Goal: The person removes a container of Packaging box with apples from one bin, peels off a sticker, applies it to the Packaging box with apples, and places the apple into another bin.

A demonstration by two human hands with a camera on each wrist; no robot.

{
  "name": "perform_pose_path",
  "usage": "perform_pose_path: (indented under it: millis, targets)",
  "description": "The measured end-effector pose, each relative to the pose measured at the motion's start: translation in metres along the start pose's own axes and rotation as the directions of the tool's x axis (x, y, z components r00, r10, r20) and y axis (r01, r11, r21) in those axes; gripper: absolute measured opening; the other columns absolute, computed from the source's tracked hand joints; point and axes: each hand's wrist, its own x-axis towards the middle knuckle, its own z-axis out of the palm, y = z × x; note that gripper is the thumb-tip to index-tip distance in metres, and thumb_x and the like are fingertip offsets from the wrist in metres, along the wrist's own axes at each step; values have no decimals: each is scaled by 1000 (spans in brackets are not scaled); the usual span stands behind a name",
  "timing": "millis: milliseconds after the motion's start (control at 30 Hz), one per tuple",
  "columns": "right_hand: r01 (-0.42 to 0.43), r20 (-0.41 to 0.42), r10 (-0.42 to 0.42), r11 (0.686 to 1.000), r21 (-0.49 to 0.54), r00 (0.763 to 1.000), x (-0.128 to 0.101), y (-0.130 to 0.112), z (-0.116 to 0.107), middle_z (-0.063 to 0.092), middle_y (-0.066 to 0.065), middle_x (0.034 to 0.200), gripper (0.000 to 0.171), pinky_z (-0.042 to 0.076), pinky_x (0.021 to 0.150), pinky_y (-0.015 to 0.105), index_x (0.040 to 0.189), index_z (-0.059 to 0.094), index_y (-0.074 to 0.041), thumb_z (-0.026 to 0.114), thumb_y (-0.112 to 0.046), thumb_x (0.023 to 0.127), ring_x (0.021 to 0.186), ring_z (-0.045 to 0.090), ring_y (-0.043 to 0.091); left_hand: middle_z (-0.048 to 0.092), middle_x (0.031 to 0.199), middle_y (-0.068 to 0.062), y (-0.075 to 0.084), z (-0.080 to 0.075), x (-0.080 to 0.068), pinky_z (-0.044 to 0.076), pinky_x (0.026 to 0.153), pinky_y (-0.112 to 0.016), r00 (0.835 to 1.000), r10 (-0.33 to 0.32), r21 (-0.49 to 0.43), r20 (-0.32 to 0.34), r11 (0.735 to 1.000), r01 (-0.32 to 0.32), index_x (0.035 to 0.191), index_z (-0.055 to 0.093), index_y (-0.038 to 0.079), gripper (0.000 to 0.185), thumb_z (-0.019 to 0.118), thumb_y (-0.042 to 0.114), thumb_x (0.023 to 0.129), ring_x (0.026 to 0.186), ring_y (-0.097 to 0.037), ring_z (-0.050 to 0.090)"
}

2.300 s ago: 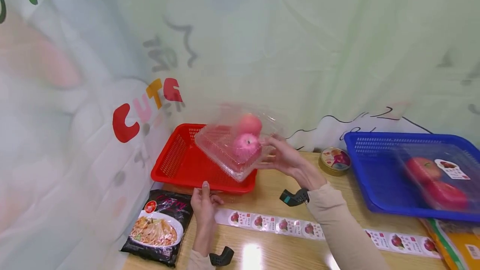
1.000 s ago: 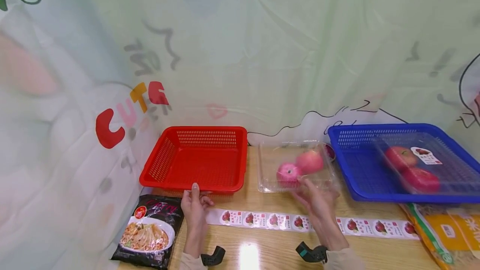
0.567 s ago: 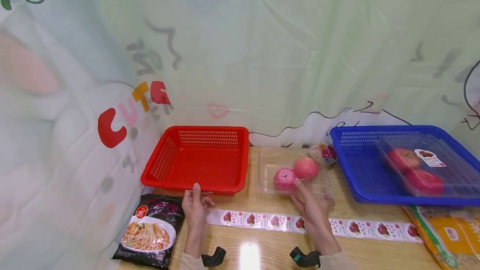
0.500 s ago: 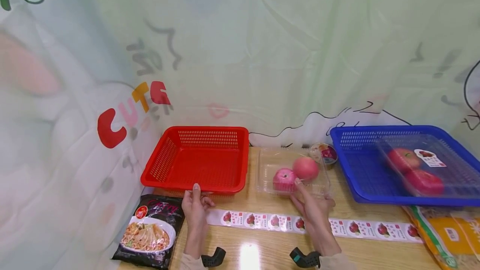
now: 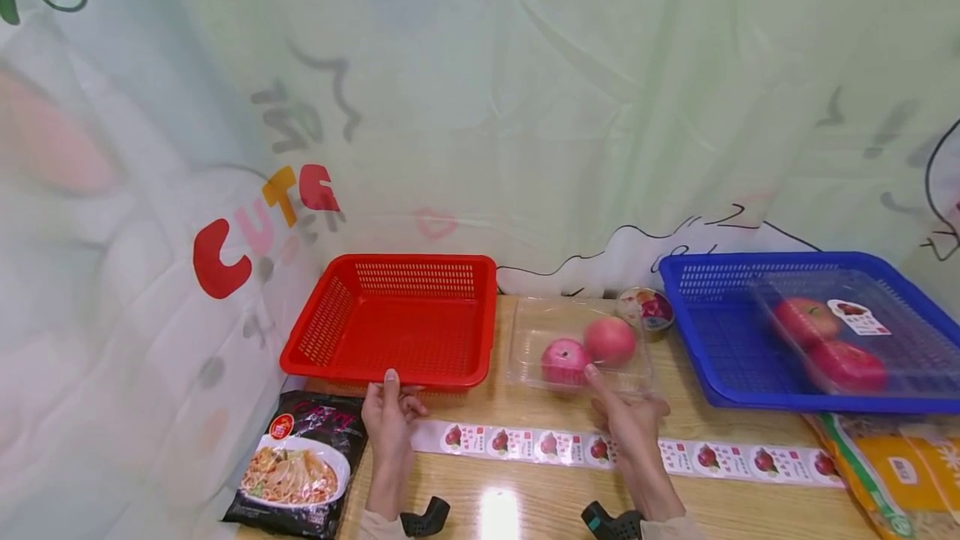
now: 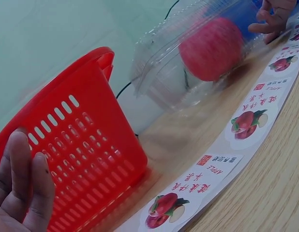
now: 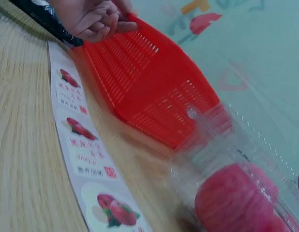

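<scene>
A red plastic basket [image 5: 408, 332] with slotted walls stands left of centre. My left hand [image 5: 389, 419] holds its near rim, thumb over the top and fingers against the outside wall. In the left wrist view, those fingers [image 6: 21, 179] lie by the slots. Right of the basket, a clear lidded plastic box [image 5: 528, 332] rests on the table with two apples [image 5: 609, 342] inside. At the box's near side is my right hand [image 5: 633, 432], its fingers spread and thumb tip by the lid's front. Only a sliver of the right thumb shows in the right wrist view.
A strip of apple labels [image 5: 551, 445] runs across the table in front. A blue basket [image 5: 720, 348] at right holds another apple box, labelled. A round tin [image 5: 652, 311] stands behind. A black noodle packet [image 5: 300, 465] lies left, an orange bag [image 5: 900, 473] right.
My right hand has brought the apple box from over the red basket down to the table at its right. It has since eased back slightly from the box. The left hand stays at the rim.
</scene>
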Motion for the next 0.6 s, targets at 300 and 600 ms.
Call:
perform_pose_path:
  millis: [300,600]
  targets:
    - [56,-8,-56,998,-26,998,1,0,-2,44,33,146,124,52,85,22,158,-1,1,81,-60,88,101,66,12,74,71,-7,2,-2,0,52,46,-24,1000,-10,-12,-13,1000,10,95,53,9,27,55,29,112,44,-12,55]
    - [88,-158,-88,996,-7,983,-3,5,-4,28,28,150,113,47,74,21,158,0,-7,82,-48,91,113,56,31,74,71,-5,0,-1,0,52,47,-23,1000,-10,-5,3,1000,10,97,55,8,26,56,30,112,45,-11,56]
